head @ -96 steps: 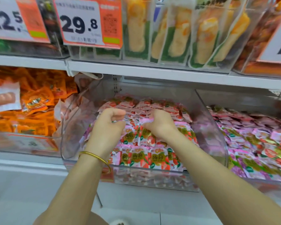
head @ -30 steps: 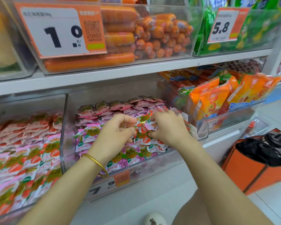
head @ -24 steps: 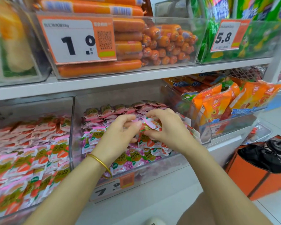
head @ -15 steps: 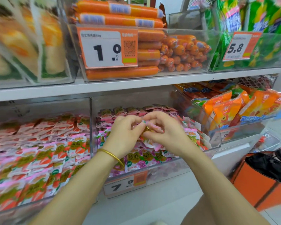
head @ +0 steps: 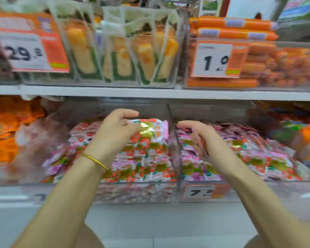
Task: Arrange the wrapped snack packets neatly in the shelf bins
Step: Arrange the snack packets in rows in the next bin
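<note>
Several glossy pink-and-red packets (head: 151,128) sit gripped in left fingers (head: 127,113); right fingers (head: 186,123) grasp unclear.

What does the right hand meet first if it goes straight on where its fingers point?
Probably the clear bin divider; the right hand points left at it, though depth is unclear.

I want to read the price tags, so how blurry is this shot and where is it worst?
Head view: motion blur everywhere, worst at both side edges; 29.8 price tag and 1.0 price tag legible, lower price tag smeared after its 7.
</note>
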